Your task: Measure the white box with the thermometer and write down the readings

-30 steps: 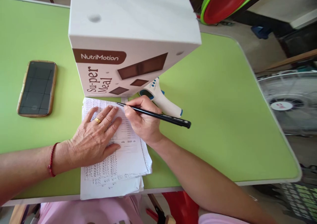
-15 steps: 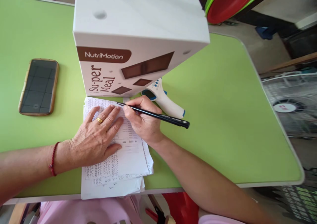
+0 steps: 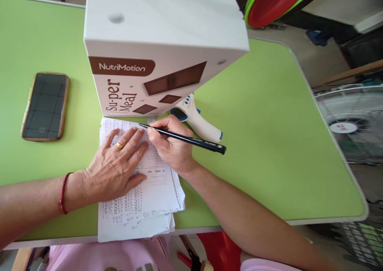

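Note:
A stack of white papers [image 3: 155,191] covered in small handwriting lies at the table's near edge. My left hand [image 3: 119,167], with a gold ring and a red bracelet, rests flat on it, fingers spread. In my right hand [image 3: 173,145] is a black pen [image 3: 191,139], its tip at the top sheet's upper part. Just behind the papers stands a tall white box [image 3: 167,59] printed "NutriMotion Su-per Meal". Beside the box and beyond my right hand lies a white and blue handheld thermometer [image 3: 202,123], partly hidden by both.
A smartphone [image 3: 44,105] in a tan-edged case lies to the left on the green table [image 3: 269,143]. Off the right side is a fan [image 3: 347,125]. Red and green basins [image 3: 275,3] stand at the back right.
The view has shifted slightly, so the box and phone appear a little further left. Both hands keep their places on the papers, the pen still in my right.

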`<state>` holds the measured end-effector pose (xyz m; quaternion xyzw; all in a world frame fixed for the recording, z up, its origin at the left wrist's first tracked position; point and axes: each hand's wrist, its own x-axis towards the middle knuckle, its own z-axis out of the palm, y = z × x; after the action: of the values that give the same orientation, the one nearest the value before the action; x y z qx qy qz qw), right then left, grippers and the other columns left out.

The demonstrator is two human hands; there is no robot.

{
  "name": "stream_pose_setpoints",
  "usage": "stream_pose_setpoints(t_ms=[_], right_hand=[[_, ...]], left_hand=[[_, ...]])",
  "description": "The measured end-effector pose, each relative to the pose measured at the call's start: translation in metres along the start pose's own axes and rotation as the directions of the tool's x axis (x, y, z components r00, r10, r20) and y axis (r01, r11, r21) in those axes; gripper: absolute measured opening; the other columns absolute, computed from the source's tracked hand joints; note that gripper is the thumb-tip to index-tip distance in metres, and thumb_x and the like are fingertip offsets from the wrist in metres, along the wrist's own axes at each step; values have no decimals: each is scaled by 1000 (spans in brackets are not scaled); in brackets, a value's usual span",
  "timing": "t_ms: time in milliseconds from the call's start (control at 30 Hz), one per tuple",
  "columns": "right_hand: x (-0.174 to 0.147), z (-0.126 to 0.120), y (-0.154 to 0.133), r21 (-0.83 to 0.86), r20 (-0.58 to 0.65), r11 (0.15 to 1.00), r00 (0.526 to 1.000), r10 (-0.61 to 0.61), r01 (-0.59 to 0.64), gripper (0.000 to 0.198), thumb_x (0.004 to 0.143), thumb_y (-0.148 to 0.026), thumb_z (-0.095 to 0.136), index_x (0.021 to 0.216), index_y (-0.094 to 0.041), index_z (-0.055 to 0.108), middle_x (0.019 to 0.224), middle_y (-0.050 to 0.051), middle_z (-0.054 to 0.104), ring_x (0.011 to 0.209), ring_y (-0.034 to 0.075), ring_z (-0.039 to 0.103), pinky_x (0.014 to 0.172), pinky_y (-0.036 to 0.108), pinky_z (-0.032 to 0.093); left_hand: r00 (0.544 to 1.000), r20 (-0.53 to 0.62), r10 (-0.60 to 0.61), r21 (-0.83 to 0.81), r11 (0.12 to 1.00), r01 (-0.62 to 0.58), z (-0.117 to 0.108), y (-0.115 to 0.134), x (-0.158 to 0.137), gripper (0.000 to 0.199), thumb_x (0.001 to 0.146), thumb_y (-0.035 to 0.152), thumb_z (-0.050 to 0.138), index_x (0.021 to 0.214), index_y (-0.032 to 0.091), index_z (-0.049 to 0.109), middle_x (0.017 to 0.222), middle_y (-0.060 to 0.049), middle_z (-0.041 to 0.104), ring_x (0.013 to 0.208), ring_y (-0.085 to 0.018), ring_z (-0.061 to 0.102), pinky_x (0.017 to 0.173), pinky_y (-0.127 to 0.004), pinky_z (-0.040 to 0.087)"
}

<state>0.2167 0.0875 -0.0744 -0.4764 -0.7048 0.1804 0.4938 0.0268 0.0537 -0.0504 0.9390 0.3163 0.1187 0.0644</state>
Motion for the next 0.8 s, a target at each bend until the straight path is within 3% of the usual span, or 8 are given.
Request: stream_pose_setpoints(t_ms=[800], right_hand=[[1, -1, -2, 9, 0, 999, 999, 53, -53, 10, 88, -25, 60, 78, -22, 57, 65, -5, 61, 53, 9, 52, 53, 24, 48]], left_hand=[[1000, 0, 0, -1, 1000, 0, 0, -1, 0, 54, 102, 37, 48, 141, -1, 50, 153, -28, 41, 142, -43, 40, 111, -64, 33]])
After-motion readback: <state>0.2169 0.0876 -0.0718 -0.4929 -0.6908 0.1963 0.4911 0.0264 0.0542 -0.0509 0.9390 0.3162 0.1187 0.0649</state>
